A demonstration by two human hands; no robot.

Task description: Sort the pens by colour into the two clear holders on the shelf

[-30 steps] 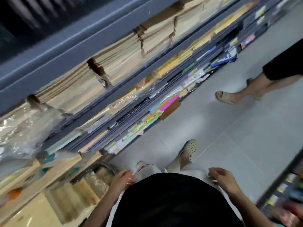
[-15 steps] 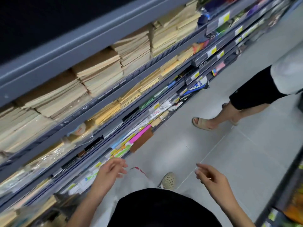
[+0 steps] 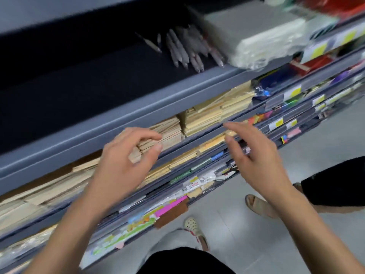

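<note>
Basically nothing sorted yet, as far as this view shows. The pens lie in one loose heap on the dark top shelf, toward its right end and set back from the front edge, just beside a plastic-wrapped paper pack at the right. They're motion-blurred - mostly greyish, maybe a pinkish tint on some - so colours can't be told apart w/ any confidence. One thin pen lies a bit apart, to the left of the heap. The two clear holders aren't in view anywhere, so no way to say if anything sits in them. The left hand is raised below the shelf's front edge, in front of the stacked tan paper one level down: fingers loosely curled, thumb apart from them, holding nothing. The right hand is up at about the same height, fingers relaxed and spread, also empty. Neither hand touches the pens, both well short of them. My read: this is the approach, i.e. the reach toward the heap, w/ the whole job left - pick up, split by colour, drop into each holder. Another person's sandalled foot stands on the floor at the right.
</note>
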